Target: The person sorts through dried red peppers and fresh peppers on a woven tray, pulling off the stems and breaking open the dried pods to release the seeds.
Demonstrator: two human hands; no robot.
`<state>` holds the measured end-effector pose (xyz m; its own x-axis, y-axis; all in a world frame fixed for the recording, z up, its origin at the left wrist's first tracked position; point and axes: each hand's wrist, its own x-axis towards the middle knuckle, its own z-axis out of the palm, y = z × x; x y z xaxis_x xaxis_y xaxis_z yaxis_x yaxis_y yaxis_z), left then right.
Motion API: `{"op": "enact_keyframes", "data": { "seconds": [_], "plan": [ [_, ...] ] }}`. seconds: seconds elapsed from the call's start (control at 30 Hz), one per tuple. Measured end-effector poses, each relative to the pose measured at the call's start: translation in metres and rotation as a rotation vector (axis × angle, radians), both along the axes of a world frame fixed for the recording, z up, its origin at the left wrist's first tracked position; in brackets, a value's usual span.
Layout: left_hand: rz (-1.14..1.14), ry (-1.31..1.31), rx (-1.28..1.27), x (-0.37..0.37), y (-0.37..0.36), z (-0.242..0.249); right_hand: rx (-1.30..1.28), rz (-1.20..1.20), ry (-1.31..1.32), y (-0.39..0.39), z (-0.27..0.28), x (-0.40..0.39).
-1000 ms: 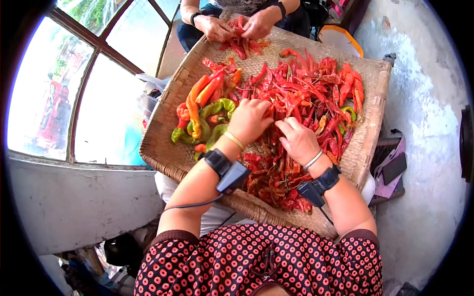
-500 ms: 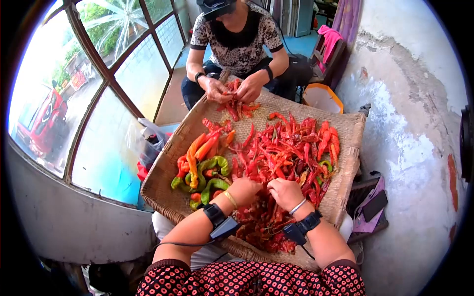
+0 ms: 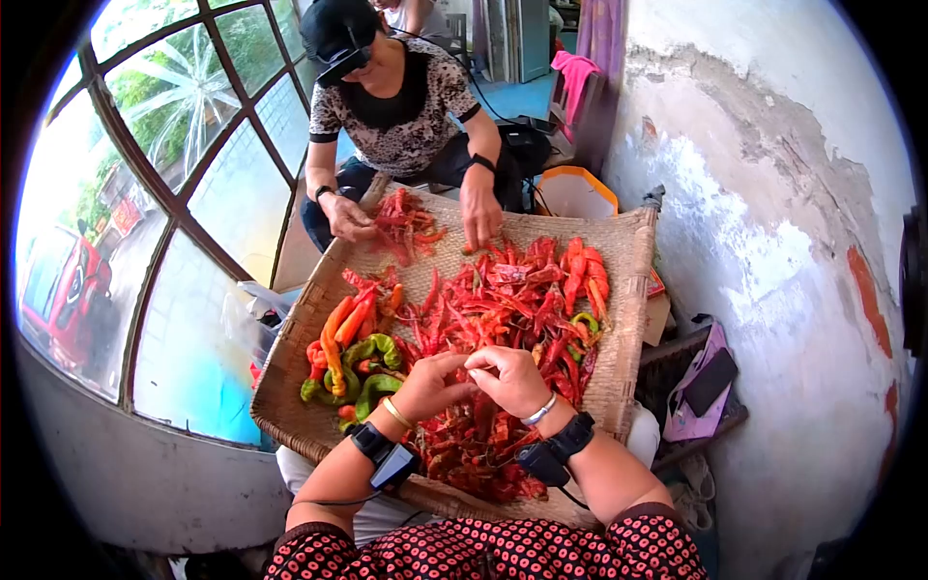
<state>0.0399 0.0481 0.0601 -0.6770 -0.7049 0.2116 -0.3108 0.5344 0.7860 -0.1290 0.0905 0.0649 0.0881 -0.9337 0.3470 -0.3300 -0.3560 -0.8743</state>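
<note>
Seen from the head-worn camera, the wearer's left hand [image 3: 430, 389] and right hand [image 3: 514, 380] meet fingertip to fingertip above the near middle of a woven tray [image 3: 630, 324] heaped with red peppers [image 3: 498, 295]. Half a second ago both hands were down at the heap with knuckles bent; now the right fingers arch over to the left, and the work appears to be at the fingertips rather than in the pile. The tips of both hands are drawn together, but whether a pepper is pinched between them cannot be told.

The red peppers fill the tray's middle and right, with darker red pieces [image 3: 474, 459] nearest the wearer, below the wrists. To the left, just beside the left hand, lie curled green peppers [image 3: 375, 394] and an orange pepper [image 3: 332, 340].

Across the tray, a co-worker's hands have parted: one hand [image 3: 348, 218] is at the left of a small red pile [image 3: 398, 220] at the far edge, while the other [image 3: 480, 213] reaches down toward the far side of the main heap. The view has tipped upward, showing more of the co-worker [image 3: 401, 111] and the room.
</note>
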Motion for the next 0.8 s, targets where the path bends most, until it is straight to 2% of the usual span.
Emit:
{"op": "enact_keyframes", "data": {
  "seconds": [0.03, 0.17, 0.23, 0.3, 0.37, 0.47, 0.57, 0.67, 0.7, 0.77, 0.8],
  "plan": [
    [0.038, -0.015, 0.071, -0.001, 0.002, 0.003, -0.002, -0.008, -0.003, -0.001, 0.001, -0.001],
    [0.068, 0.013, 0.018, -0.005, 0.004, 0.001, -0.032, -0.113, -0.052, -0.002, 0.0, -0.002],
    [0.082, 0.014, -0.005, -0.005, 0.004, -0.002, 0.075, -0.086, -0.1, -0.002, -0.004, -0.002],
    [0.09, 0.077, 0.28, -0.004, 0.003, 0.0, 0.096, -0.072, -0.148, -0.003, -0.004, -0.003],
    [0.062, 0.035, 0.398, 0.005, -0.006, 0.008, 0.192, -0.045, -0.247, -0.006, -0.009, -0.006],
    [-0.009, -0.192, 0.29, 0.014, -0.018, 0.044, 0.187, -0.08, -0.139, -0.01, -0.009, -0.014],
    [0.122, 0.026, 0.34, 0.02, -0.04, 0.047, 0.136, -0.075, -0.127, -0.011, -0.009, -0.015],
    [0.38, 0.371, 0.471, 0.013, -0.058, 0.062, 0.163, -0.041, -0.087, -0.009, -0.009, -0.012],
    [0.381, 0.371, 0.471, 0.011, -0.06, 0.055, 0.163, -0.041, -0.087, -0.008, -0.007, -0.011],
    [0.619, 0.055, -0.355, 0.01, -0.07, 0.022, 0.281, 0.094, -0.257, -0.004, 0.0, -0.01],
    [0.432, 0.115, -0.104, 0.015, -0.077, -0.008, 0.274, 0.151, -0.303, -0.003, 0.002, -0.011]
  ]
}}
